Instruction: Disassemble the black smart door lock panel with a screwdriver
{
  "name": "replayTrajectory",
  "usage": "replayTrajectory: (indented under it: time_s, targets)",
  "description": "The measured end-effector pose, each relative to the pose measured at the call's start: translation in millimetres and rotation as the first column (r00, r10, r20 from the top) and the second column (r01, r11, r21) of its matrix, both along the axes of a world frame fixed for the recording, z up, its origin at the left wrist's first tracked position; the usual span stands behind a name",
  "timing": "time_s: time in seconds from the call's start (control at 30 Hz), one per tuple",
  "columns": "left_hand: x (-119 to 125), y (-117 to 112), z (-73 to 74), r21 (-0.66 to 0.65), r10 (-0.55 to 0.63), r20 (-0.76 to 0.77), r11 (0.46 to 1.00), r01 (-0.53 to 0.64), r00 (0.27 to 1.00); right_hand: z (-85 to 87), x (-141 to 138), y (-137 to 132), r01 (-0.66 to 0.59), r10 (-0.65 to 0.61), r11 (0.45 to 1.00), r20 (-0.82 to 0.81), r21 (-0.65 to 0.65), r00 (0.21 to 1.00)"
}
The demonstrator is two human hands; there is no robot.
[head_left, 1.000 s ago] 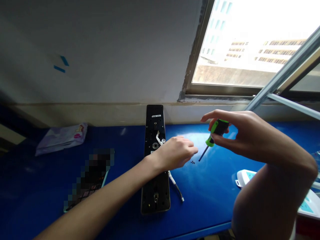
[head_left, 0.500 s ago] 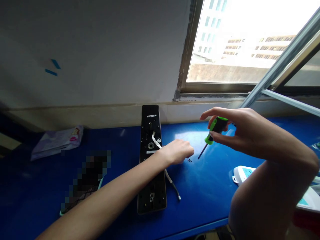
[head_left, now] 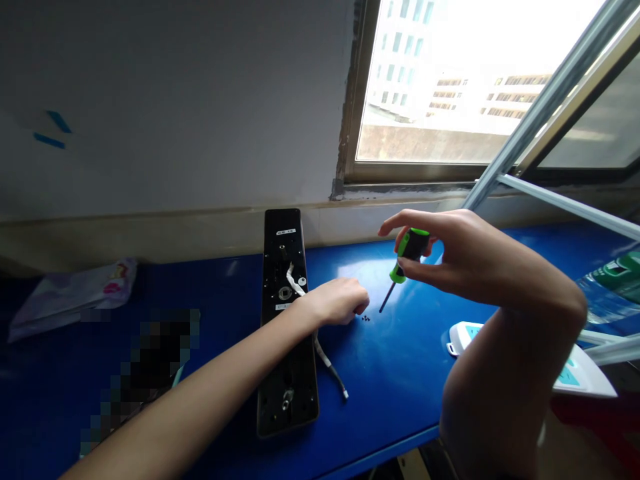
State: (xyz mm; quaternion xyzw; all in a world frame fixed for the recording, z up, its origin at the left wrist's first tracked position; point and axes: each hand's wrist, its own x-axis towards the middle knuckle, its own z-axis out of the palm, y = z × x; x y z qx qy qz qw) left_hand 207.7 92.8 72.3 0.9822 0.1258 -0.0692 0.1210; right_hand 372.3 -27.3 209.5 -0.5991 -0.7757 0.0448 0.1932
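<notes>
My right hand [head_left: 443,250] grips a screwdriver [head_left: 413,245] with a green and black handle, its dark shaft tilted down to the left above the blue table. My left hand [head_left: 340,301] has its fingers curled down at the tabletop, beside a small group of dark screws [head_left: 366,318]; anything in the fingertips is hidden. Under my left forearm lies a long black panel [head_left: 275,400], possibly part of a door lock, with metal posts and white labels. A white-wrapped cable [head_left: 323,353] runs out from it to a small connector on the table.
On the right are a white power strip [head_left: 585,377], a plastic bottle [head_left: 610,287] and slanting metal bars [head_left: 545,100]. A folded packet [head_left: 75,293] lies at the left, near a blurred-out dark object [head_left: 155,360]. Wall and window [head_left: 425,147] bound the blue table [head_left: 390,393] behind.
My view has turned to the right, so the scene sits farther left and more of the bottle and power strip shows. Both hands keep nearly the same pose, screwdriver still held.
</notes>
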Motion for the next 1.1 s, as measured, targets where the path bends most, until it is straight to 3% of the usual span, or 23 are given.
replayTrajectory:
  time_s: [0.47,0.9,1.0,1.1]
  targets:
    - [2.4,-3.1,10.0,-0.005,0.063,-0.023,0.998,-0.063,0.998,1.3,1.1,1.1,0.004,-0.006,0.999,-0.036,-0.034,0.999]
    - [11.0,-7.1,-1.8,0.025,0.041,0.053,0.999,-0.042,0.998,3.0,-0.2,0.9,-0.036,0.034,0.999,-0.044,-0.030,0.998]
    - [6.4,-4.2,6.7,0.042,0.045,0.106,0.998,-0.049,0.993,1.5,-1.1,1.7,-0.042,0.041,0.999,-0.032,-0.016,0.999]
    - [-14.2,0.5,24.6,0.051,0.063,0.182,0.996,-0.073,0.981,-0.8,-2.4,1.5,-0.066,0.065,0.998,-0.034,-0.010,0.997]
